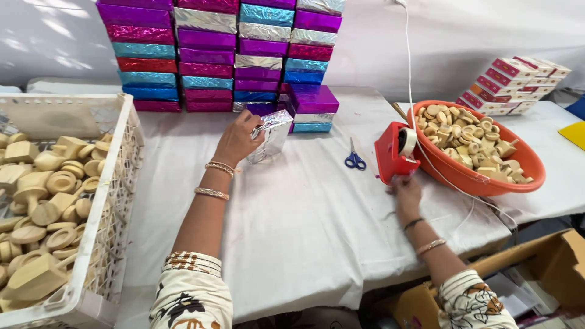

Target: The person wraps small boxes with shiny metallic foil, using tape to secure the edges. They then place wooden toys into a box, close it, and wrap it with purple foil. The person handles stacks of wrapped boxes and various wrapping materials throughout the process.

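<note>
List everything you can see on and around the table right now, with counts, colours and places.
silver box: one, shiny foil, table centre, in left hand.
foil box stack: many, purple, pink, blue, silver, at back.
scissors: one, blue handles, mid-table.
tape dispenser: one, red, right of scissors.
basin: one, orange, full of pale wooden parts, right.
crate: one, white, wooden parts inside, left.
cartons: several, red and white, far right.
cable: one, white, runs down to the basin.
left hand: holds silver box.
right hand: at tape dispenser.

white crate [122, 158] cut off at left edge, right hand's [407, 194] fingertips hidden behind tape dispenser [393, 155]
</note>
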